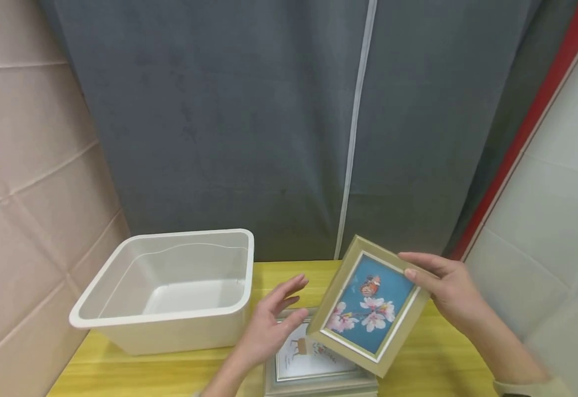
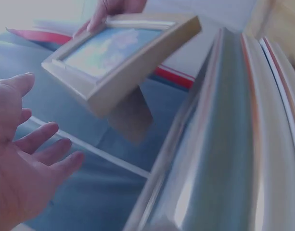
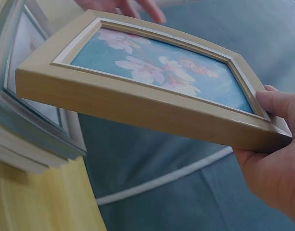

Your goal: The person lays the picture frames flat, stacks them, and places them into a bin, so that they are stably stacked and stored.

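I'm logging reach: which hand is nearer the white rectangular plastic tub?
Left. The left hand is just right of the tub; the right hand, farther right, grips a gold rectangular picture frame.

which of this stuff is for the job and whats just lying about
Part of the job:
flower frame, held in the right hand
frame stack, near the left hand
bin, probably, though neither hand touches it

Just around:
table, under stack and bin
curtain, hanging behind
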`<action>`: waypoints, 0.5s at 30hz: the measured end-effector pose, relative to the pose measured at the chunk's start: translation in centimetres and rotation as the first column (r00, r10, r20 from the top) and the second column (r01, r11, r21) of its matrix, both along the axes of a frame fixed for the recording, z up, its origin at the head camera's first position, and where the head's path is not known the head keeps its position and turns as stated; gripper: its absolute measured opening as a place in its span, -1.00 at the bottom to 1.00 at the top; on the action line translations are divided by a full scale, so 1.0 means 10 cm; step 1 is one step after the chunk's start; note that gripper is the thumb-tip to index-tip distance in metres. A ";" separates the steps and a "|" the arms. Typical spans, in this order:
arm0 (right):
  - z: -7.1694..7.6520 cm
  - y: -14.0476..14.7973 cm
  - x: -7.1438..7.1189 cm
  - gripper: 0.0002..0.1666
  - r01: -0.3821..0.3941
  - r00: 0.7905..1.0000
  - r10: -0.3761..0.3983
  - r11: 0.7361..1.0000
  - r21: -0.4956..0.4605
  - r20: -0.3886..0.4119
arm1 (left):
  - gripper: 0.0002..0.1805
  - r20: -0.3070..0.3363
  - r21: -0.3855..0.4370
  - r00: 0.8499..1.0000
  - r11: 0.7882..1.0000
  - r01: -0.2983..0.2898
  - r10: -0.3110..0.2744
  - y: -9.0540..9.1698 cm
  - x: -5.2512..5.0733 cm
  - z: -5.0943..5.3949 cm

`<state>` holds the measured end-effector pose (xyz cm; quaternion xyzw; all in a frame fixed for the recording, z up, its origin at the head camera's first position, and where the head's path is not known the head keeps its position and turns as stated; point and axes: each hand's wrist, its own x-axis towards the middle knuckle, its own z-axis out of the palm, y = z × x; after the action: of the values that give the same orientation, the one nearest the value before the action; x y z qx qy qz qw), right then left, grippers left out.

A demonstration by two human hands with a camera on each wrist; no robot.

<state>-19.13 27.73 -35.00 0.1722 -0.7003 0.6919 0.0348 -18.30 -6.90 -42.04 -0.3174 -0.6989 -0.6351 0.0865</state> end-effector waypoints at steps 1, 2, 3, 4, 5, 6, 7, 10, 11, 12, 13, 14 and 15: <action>0.00 -0.01 0.00 -0.51 -0.011 1.000 0.011 1.000 -0.009 -0.010 | -0.38 -0.025 0.015 0.999 1.000 0.024 -0.024 0.04 -0.04 0.03; 0.00 -0.02 0.00 -0.50 -0.020 1.000 0.020 1.000 -0.012 -0.021 | -0.39 -0.047 0.027 0.998 0.998 0.048 -0.047 0.08 -0.08 0.05; 0.00 -0.02 0.00 -0.48 -0.027 0.999 0.027 0.999 -0.017 -0.029 | -0.39 -0.066 0.038 0.995 0.997 0.073 -0.071 0.13 -0.12 0.08; 0.00 -0.02 0.00 -0.47 -0.030 0.999 0.029 0.999 -0.014 -0.035 | -0.40 -0.079 0.046 0.992 0.994 0.097 -0.093 0.17 -0.16 0.10; 0.00 -0.02 0.01 -0.45 -0.031 0.999 0.031 0.999 -0.013 -0.040 | -0.40 -0.096 0.048 0.989 0.992 0.120 -0.115 0.21 -0.19 0.12; 0.00 -0.02 0.02 -0.44 -0.033 0.999 0.032 0.999 -0.018 -0.044 | -0.40 -0.104 0.044 0.985 0.989 0.144 -0.139 0.25 -0.22 0.14; -0.02 -0.04 0.03 -0.43 -0.045 0.998 0.044 0.999 -0.027 -0.042 | -0.39 -0.106 0.036 0.983 0.987 0.155 -0.150 0.26 -0.21 0.15; -0.07 -0.08 0.05 -0.42 -0.079 0.996 0.076 0.995 -0.060 -0.045 | -0.37 -0.087 -0.002 0.980 0.984 0.178 -0.178 0.29 -0.18 0.18; -0.09 -0.10 0.06 -0.41 -0.090 0.995 0.087 0.993 -0.071 -0.048 | -0.36 -0.075 -0.015 0.980 0.982 0.186 -0.187 0.29 -0.17 0.19; -0.10 -0.11 0.07 -0.41 -0.102 0.994 0.098 0.991 -0.082 -0.050 | -0.35 -0.055 -0.023 0.978 0.980 0.198 -0.199 0.29 -0.16 0.20; -0.11 -0.13 0.07 -0.40 -0.107 0.993 0.103 0.990 -0.087 -0.050 | -0.34 -0.037 -0.026 0.977 0.978 0.209 -0.210 0.29 -0.15 0.20; -0.13 -0.15 0.08 -0.40 -0.113 0.993 0.109 0.989 -0.091 -0.048 | -0.33 -0.019 -0.026 0.975 0.975 0.219 -0.220 0.30 -0.14 0.20; -0.14 -0.16 0.09 -0.40 -0.117 0.993 0.113 0.988 -0.096 -0.046 | -0.32 -0.006 -0.023 0.973 0.973 0.230 -0.230 0.30 -0.13 0.20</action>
<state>-18.21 26.08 -36.40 0.2243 -0.6535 0.7227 0.0173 -19.65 -3.94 -40.09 -0.3998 -0.6639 -0.6318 0.0117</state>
